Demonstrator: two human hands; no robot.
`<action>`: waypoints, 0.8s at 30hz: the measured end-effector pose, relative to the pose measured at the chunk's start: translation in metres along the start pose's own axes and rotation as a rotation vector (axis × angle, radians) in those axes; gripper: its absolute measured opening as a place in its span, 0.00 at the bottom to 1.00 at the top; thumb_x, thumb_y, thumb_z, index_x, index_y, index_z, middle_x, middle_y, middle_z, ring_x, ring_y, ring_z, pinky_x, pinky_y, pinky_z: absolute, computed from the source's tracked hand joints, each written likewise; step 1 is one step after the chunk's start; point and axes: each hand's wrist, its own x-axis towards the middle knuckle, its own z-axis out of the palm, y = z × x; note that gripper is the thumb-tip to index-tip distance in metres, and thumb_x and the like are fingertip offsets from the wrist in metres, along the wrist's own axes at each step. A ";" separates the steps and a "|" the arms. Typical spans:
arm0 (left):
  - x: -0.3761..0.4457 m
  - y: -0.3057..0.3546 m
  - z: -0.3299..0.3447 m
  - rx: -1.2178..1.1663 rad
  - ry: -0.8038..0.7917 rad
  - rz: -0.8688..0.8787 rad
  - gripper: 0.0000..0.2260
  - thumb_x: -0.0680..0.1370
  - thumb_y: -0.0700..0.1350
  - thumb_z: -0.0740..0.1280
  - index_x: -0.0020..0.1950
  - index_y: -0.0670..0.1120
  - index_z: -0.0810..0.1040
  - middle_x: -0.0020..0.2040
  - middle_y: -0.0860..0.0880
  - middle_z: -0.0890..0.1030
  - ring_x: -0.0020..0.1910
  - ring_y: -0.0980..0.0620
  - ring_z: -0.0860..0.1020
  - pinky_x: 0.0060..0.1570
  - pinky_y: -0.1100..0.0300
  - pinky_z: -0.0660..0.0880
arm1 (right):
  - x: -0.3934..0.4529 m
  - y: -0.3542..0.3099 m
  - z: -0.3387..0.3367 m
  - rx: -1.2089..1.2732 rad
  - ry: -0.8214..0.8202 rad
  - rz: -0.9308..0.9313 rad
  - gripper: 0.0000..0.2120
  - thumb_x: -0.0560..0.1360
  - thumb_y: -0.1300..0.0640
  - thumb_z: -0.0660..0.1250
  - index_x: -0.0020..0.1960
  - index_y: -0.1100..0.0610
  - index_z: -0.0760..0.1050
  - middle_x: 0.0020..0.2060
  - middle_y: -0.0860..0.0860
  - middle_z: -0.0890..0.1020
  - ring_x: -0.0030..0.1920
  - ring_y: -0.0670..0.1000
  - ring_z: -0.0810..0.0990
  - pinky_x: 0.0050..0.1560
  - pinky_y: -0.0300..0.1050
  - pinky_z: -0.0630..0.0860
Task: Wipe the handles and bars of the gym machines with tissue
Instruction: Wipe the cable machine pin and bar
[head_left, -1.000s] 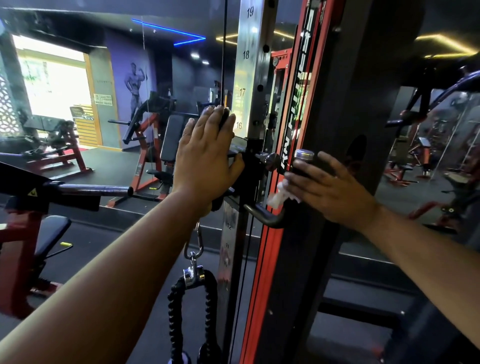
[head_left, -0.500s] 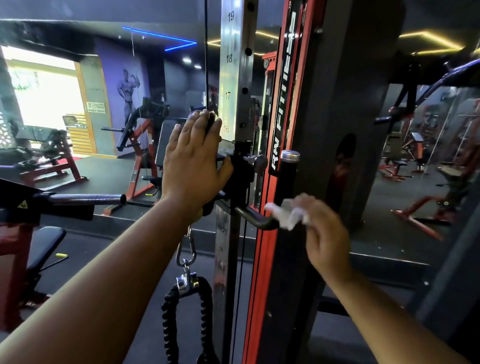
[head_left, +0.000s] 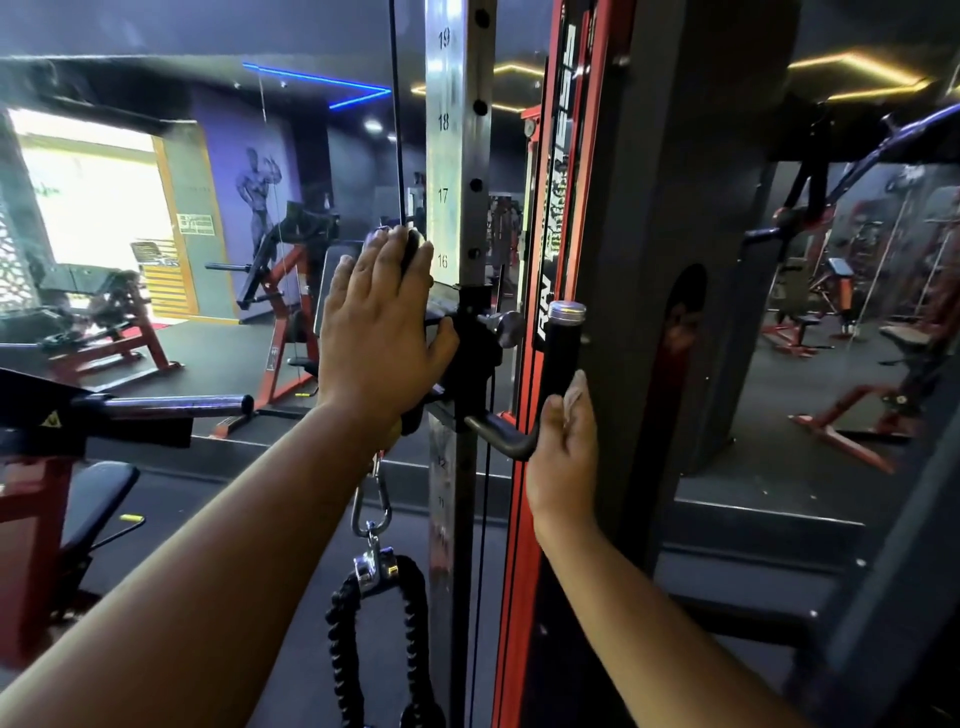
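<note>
Black and red steel frame of the cable machine (head_left: 639, 291) fills the centre. Landmark: its chrome numbered upright post (head_left: 457, 156), marked 16 to 19. Just right of the post, a black L-shaped handle bar with a chrome cap (head_left: 563, 353) stands upright against the frame, its lower arm running back to the post. Left of the post, the left hand (head_left: 382, 332) lies flat on the black sliding carriage (head_left: 470, 353), fingers straight, grip released. Right of the post, the right hand (head_left: 563, 447) is at the handle's lower bend, grip pinching a crumpled white tissue (head_left: 573, 399) against the bar. Below the left hand, left of the post, a black braided rope attachment (head_left: 415, 623) hangs from a chrome carabiner (head_left: 370, 506)
</note>
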 end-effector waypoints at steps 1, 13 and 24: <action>0.000 0.000 0.000 0.001 0.002 0.001 0.31 0.80 0.59 0.60 0.80 0.46 0.66 0.80 0.42 0.64 0.80 0.41 0.60 0.80 0.42 0.54 | 0.004 -0.003 -0.001 -0.024 -0.023 0.004 0.30 0.80 0.40 0.57 0.79 0.51 0.62 0.69 0.34 0.67 0.67 0.29 0.65 0.70 0.32 0.62; 0.001 0.001 0.001 0.021 0.006 -0.001 0.31 0.80 0.59 0.59 0.79 0.46 0.66 0.80 0.41 0.65 0.80 0.41 0.61 0.79 0.41 0.57 | 0.060 -0.013 -0.025 0.035 -0.355 0.176 0.43 0.62 0.17 0.53 0.43 0.57 0.76 0.36 0.51 0.77 0.36 0.49 0.78 0.48 0.45 0.76; 0.001 0.001 0.002 0.021 0.030 0.001 0.30 0.80 0.58 0.63 0.79 0.45 0.67 0.79 0.41 0.66 0.79 0.40 0.62 0.79 0.43 0.56 | 0.051 -0.037 -0.001 -0.079 -0.065 0.102 0.32 0.74 0.38 0.73 0.71 0.53 0.71 0.64 0.49 0.79 0.64 0.49 0.77 0.66 0.47 0.72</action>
